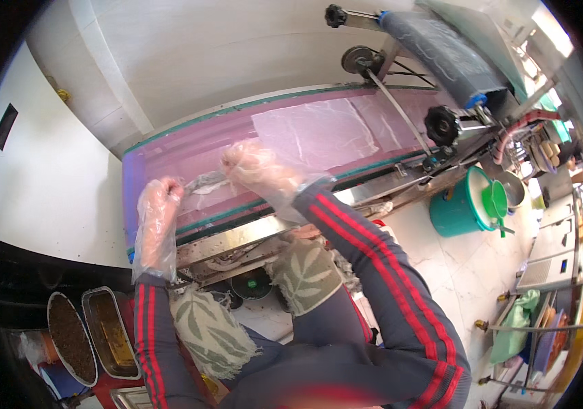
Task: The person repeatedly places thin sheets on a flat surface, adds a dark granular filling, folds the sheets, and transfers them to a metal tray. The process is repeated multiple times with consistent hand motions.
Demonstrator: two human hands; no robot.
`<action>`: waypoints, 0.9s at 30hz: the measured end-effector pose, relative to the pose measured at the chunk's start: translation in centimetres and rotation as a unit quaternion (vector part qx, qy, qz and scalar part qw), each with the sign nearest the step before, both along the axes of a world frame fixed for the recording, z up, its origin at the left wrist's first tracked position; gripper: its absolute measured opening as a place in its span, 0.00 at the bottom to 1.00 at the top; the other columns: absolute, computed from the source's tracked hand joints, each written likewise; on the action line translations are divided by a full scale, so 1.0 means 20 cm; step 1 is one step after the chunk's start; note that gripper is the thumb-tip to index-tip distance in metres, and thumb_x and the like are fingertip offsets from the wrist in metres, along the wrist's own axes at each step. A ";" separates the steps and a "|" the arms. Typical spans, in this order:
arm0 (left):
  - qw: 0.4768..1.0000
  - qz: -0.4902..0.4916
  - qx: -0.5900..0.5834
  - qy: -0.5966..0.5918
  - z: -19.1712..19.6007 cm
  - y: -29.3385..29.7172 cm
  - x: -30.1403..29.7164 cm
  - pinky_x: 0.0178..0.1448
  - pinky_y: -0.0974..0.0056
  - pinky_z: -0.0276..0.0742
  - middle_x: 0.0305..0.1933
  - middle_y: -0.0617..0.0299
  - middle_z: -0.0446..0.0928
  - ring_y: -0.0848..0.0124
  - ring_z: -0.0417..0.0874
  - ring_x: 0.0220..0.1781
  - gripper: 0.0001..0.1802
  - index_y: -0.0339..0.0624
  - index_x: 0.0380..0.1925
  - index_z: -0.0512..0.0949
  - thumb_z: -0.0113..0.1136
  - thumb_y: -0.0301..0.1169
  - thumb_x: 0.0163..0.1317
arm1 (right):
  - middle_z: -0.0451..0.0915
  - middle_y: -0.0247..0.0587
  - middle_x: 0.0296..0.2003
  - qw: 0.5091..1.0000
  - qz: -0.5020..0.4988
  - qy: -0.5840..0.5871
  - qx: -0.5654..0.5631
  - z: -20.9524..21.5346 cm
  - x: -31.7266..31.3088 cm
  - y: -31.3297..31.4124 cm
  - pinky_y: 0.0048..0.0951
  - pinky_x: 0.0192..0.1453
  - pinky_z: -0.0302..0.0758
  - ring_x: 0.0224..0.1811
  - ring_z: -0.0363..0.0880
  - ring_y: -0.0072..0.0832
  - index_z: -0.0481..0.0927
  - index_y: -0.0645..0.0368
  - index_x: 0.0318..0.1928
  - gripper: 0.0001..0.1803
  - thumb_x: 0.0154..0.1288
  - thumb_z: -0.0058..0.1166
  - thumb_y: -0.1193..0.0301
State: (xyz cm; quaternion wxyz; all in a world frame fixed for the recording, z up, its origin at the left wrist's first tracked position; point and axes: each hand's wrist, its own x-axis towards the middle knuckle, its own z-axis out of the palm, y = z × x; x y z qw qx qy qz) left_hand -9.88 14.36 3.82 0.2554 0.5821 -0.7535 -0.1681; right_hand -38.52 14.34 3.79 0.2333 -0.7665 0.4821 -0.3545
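Both my hands are in loose clear plastic gloves over a long pinkish-purple belt with green edges. My left hand is closed near the belt's left end, its fingertips pinched together. Higher and to the right, my right hand is curled closed above the belt. A crumpled whitish-grey strip lies between the two hands, close to the fingers of both. Whether either hand grips it is hidden. Beyond my right hand, a thin translucent sheet lies flat on the belt.
A dark roller with black knobs stands over the belt's right part. A metal rail runs along its near side. At right on the floor stands a teal bucket with a green scoop. Two food-filled tubs sit at lower left.
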 end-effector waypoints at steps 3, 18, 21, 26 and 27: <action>0.985 -0.064 -0.128 -0.091 -0.02 0.01 -0.02 0.54 0.44 0.79 0.44 0.47 0.87 0.46 0.87 0.49 0.14 0.43 0.46 0.88 0.67 0.36 0.64 | 0.85 0.48 0.37 0.962 -0.006 0.255 -0.096 0.01 0.05 -0.01 0.48 0.52 0.80 0.46 0.83 0.52 0.88 0.56 0.39 0.09 0.64 0.63 0.64; 0.948 0.309 -0.028 0.072 0.26 0.97 0.80 0.53 0.52 0.82 0.39 0.53 0.85 0.57 0.87 0.42 0.16 0.40 0.52 0.80 0.57 0.40 0.77 | 0.88 0.48 0.49 0.991 -0.055 0.122 0.019 0.17 -0.20 0.46 0.40 0.52 0.84 0.49 0.90 0.43 0.86 0.56 0.55 0.14 0.75 0.64 0.64; 0.940 0.335 -0.039 0.045 0.23 1.19 0.94 0.58 0.54 0.81 0.45 0.52 0.86 0.61 0.87 0.48 0.16 0.40 0.55 0.80 0.53 0.40 0.81 | 0.87 0.49 0.47 0.993 -0.057 0.104 -0.001 0.13 -0.21 0.48 0.39 0.51 0.82 0.46 0.88 0.41 0.86 0.56 0.56 0.14 0.75 0.63 0.66; 0.944 0.298 0.076 0.121 0.18 1.24 0.99 0.67 0.53 0.79 0.60 0.44 0.86 0.56 0.86 0.63 0.26 0.32 0.65 0.75 0.50 0.45 0.84 | 0.87 0.48 0.46 0.997 -0.028 0.076 0.010 0.04 -0.24 0.50 0.38 0.50 0.81 0.45 0.86 0.40 0.85 0.56 0.57 0.14 0.75 0.63 0.67; 0.952 0.290 0.037 0.085 0.18 1.19 0.99 0.64 0.52 0.80 0.58 0.43 0.86 0.54 0.87 0.61 0.24 0.33 0.64 0.75 0.51 0.43 0.83 | 0.87 0.48 0.47 0.996 -0.035 0.083 0.027 0.05 -0.24 0.50 0.38 0.51 0.81 0.45 0.86 0.41 0.85 0.56 0.57 0.14 0.75 0.63 0.66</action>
